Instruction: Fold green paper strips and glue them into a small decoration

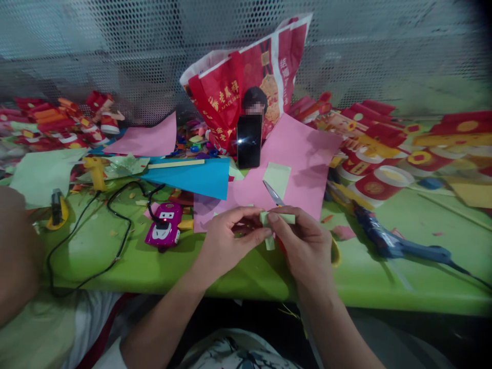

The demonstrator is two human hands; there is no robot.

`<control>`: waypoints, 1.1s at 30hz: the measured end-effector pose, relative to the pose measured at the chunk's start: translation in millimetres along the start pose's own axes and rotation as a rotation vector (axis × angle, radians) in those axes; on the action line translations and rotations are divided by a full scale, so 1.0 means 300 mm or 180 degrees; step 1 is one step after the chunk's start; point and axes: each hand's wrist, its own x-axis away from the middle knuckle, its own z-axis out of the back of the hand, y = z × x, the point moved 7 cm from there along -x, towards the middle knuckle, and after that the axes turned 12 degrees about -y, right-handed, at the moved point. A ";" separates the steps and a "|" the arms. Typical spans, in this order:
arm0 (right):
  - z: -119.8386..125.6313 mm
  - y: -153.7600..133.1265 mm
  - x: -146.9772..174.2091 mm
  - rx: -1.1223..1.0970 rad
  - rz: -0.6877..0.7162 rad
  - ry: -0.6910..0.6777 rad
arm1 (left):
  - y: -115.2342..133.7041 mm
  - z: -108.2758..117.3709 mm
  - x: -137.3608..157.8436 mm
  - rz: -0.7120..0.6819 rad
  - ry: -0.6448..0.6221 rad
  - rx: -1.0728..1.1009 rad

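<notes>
A pale green paper strip (287, 219) is pinched between the fingertips of both my hands, and a short end hangs down between them. My left hand (234, 238) grips it from the left, thumb and fingers pressed together. On the other side, my right hand (309, 246) has its thumb on top of the strip. A scissors blade (272, 192) points up and left from behind my right fingers. Some orange shows under that hand; I cannot tell whether the hand also holds the scissors. Pink paper (303, 154) and a pale green sheet (277, 178) lie just beyond.
A phone (249, 146) leans on a red bag (226, 97). On the left are blue paper (192, 177), a purple power socket (165, 225) with a cable, a yellow cutter (57, 210) and another person's arm (17, 251). Right: a glue gun (400, 241) and red paper cups (380, 184).
</notes>
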 end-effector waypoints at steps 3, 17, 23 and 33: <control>-0.002 0.003 0.003 0.0031 -0.0030 -0.0043 | -0.014 0.006 0.002 0.0092 0.0039 0.0204; -0.009 -0.014 0.013 0.0717 0.0294 -0.0144 | -0.034 0.040 -0.001 0.0237 0.0139 0.0487; 0.002 -0.006 0.012 0.0575 0.0070 0.0014 | -0.042 0.034 -0.001 0.0314 0.0181 0.0581; -0.016 -0.013 0.003 0.0634 0.0253 -0.0286 | -0.021 0.043 0.004 0.0015 0.0224 0.0199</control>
